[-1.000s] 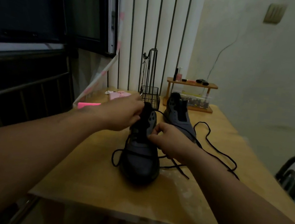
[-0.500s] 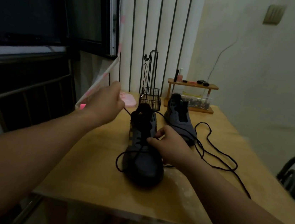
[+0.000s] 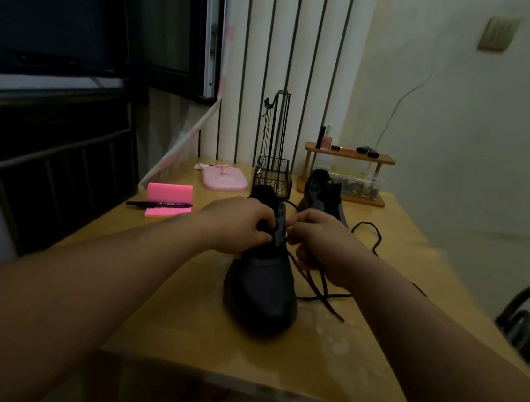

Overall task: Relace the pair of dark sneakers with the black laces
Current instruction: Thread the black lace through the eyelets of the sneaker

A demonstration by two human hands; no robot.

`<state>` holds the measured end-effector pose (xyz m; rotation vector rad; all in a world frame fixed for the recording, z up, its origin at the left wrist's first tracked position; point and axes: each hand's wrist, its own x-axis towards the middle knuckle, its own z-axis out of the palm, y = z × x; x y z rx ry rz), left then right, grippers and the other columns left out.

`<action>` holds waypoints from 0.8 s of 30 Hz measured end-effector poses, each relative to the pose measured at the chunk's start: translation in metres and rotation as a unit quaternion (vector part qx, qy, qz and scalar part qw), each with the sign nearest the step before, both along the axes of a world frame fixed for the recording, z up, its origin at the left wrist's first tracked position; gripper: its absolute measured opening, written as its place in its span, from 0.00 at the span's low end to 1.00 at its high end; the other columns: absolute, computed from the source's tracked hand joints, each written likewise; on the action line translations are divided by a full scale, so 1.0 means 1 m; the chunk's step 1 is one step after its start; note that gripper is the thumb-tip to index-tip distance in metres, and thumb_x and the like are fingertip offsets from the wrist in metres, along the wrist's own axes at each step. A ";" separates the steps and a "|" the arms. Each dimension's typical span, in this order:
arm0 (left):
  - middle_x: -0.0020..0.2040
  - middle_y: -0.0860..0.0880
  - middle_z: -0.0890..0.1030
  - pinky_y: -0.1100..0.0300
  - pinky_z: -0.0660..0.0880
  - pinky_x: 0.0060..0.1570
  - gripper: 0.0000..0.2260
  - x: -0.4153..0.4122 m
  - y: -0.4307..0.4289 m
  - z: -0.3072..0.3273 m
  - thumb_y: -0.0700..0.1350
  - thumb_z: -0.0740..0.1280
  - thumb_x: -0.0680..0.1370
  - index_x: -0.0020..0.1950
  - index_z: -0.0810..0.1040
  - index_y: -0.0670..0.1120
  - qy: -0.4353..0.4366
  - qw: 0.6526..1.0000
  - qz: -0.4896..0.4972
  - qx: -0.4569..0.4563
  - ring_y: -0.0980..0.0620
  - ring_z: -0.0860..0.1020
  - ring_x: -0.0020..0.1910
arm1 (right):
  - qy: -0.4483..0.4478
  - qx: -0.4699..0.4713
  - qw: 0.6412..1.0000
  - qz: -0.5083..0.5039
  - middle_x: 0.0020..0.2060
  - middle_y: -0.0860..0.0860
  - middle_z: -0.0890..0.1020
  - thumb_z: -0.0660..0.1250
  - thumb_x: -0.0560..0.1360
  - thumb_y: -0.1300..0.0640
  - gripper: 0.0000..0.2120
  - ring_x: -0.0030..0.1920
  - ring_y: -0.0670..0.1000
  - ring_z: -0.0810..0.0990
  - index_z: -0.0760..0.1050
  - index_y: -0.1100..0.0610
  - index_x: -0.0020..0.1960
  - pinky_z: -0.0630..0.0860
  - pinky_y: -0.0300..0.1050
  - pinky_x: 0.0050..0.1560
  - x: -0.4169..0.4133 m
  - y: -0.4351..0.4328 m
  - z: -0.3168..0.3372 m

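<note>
One pink notepad (image 3: 169, 193) and one black pen (image 3: 159, 204), lettering too small to read, lie at the left of the desk (image 3: 195, 326). Left hand (image 3: 237, 226) grips the near sneaker (image 3: 261, 287) at mid-desk. Right hand (image 3: 319, 241) pinches its black lace (image 3: 323, 285). The second sneaker (image 3: 319, 194) stands behind. One loose lace (image 3: 373, 234) trails right.

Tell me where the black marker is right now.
In the head view the black marker lies on the left side of the table, across the pink notepad, just left of the left hand at the near sneaker.
</note>
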<state>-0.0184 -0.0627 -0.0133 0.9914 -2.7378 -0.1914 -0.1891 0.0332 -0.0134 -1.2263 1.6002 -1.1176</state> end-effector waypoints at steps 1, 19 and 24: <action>0.53 0.56 0.78 0.58 0.76 0.48 0.11 0.000 -0.001 0.001 0.51 0.69 0.82 0.64 0.80 0.54 -0.002 1.000 -0.010 0.013 0.55 0.77 0.51 | 0.022 0.007 1.000 0.003 0.47 0.58 0.79 0.63 0.83 0.61 0.07 0.30 0.49 0.71 0.75 0.60 0.60 0.73 0.45 0.32 0.001 -0.003 -0.002; 0.53 0.54 0.75 0.59 0.70 0.43 0.05 0.006 0.007 0.006 0.50 0.64 0.84 0.59 0.76 0.53 -0.015 0.964 -0.110 -0.241 0.54 0.73 0.48 | 0.168 0.046 0.983 0.052 0.43 0.55 0.75 0.70 0.80 0.53 0.10 0.34 0.50 0.69 0.73 0.57 0.55 0.65 0.44 0.30 0.003 -0.008 -0.002; 0.55 0.47 0.76 0.53 0.73 0.44 0.06 0.019 -0.004 0.012 0.46 0.62 0.83 0.58 0.75 0.47 0.083 0.949 0.045 -0.300 0.47 0.77 0.49 | 0.231 0.049 0.970 0.055 0.37 0.53 0.75 0.70 0.80 0.53 0.09 0.32 0.48 0.71 0.72 0.56 0.50 0.68 0.42 0.30 0.006 -0.006 -0.003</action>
